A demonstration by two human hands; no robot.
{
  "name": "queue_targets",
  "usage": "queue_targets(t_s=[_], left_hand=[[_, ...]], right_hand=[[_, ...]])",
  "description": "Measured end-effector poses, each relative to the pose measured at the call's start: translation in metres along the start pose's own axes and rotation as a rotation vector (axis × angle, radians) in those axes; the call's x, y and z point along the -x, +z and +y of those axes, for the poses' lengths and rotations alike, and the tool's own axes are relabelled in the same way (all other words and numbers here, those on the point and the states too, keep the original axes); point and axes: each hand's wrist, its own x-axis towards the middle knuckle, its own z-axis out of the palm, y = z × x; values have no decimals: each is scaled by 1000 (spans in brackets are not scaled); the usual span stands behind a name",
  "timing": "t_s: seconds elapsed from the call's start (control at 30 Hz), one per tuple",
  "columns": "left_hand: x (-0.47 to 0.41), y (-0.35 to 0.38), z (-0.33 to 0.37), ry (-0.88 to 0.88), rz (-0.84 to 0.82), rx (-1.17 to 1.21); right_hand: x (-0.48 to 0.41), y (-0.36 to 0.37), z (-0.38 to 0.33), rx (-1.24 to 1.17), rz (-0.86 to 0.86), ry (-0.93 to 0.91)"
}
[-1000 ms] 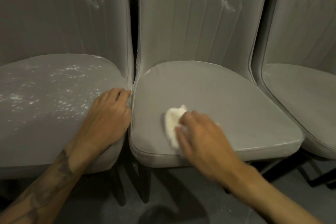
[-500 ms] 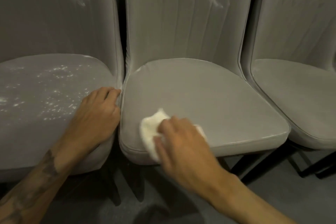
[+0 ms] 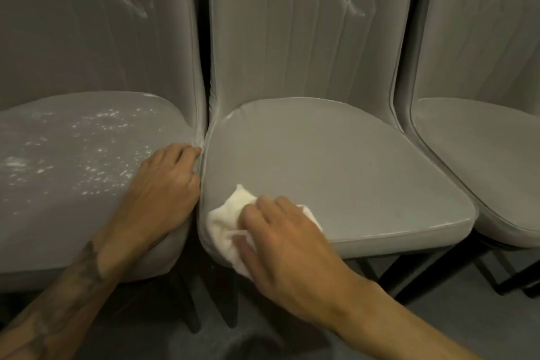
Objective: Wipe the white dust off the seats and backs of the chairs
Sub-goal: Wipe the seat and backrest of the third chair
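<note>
- White dust (image 3: pixel 87 155) lies across the left chair seat (image 3: pixel 58 228); streaks mark both chair backs.
- Middle seat (image 3: pixel 336 169) looks clean.
- My right hand (image 3: pixel 286 245) presses the cloth (image 3: pixel 230 216) flat at its front-left corner, fingers closed over it.
- My left hand (image 3: pixel 163 187) rests flat on the left seat's right edge, bracing, gripping nothing.
- Right chair (image 3: pixel 482 155): no dust visible.

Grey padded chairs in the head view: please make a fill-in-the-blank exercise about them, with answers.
1. The right hand presses a white ____ on the middle grey padded chair seat.
2. White dust speckles the ____ grey padded chair seat.
3. The left hand rests on that seat's ____ edge.

Answers: cloth; left; right
</note>
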Motion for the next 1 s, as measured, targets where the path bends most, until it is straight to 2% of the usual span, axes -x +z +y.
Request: queue_targets(t_s=[0.07,0.1,0.23,0.3,0.4,0.47,0.67,0.73,0.83,1.0], left_hand=[[1,-1,0,-9,-17,10],[1,-1,1,-17,-8,22],[3,-4,5,-34,25,43],[3,-1,4,-44,55,65],[1,0,3,-112,30,127],[1,1,3,-137,5,141],[0,-3,4,-145,-65,148],[1,-5,5,-157,-64,176],[1,-6,6,-176,-52,217],[-1,-9,4,-200,-106,278]], right_hand=[[-12,-7,11,-57,-63,-78],[-17,-11,25,-62,-57,-51],[-43,-21,78,104,-37,271],[-55,-10,70,124,-19,222],[-65,2,48,-66,-49,8],[-86,3,60,-102,-96,0],[-198,26,123,-9,-66,436],[-229,35,122,-21,-46,500],[-245,45,100,-59,-35,390],[-188,47,60,-155,-66,-21]])
